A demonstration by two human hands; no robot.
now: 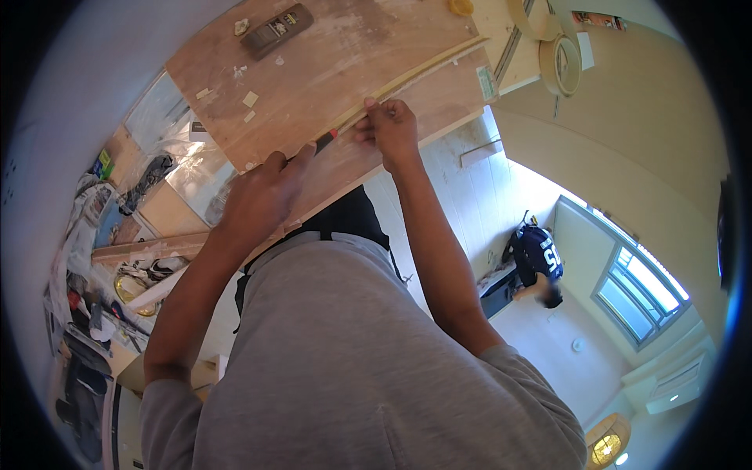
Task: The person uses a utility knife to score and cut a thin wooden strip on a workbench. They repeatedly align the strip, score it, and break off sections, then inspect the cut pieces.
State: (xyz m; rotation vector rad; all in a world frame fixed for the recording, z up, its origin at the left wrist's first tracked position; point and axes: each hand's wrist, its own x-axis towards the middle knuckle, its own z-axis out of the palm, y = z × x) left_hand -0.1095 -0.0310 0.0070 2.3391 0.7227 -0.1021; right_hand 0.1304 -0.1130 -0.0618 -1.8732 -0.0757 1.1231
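Note:
A long thin wooden strip lies slantwise across the wooden board in front of me. My left hand is closed around a slim black tool with a red end, low on the strip's line. Its exact kind is hidden by the fingers. Farther up the strip, my right hand is bent with thumb and forefinger pressed together at the strip's edge, just beyond the tool's red end.
A dark block-shaped object and small wood chips lie on the board. Tape rolls stand at the far right. Clutter and plastic sheeting fill the left side. Another person is on the right near a window.

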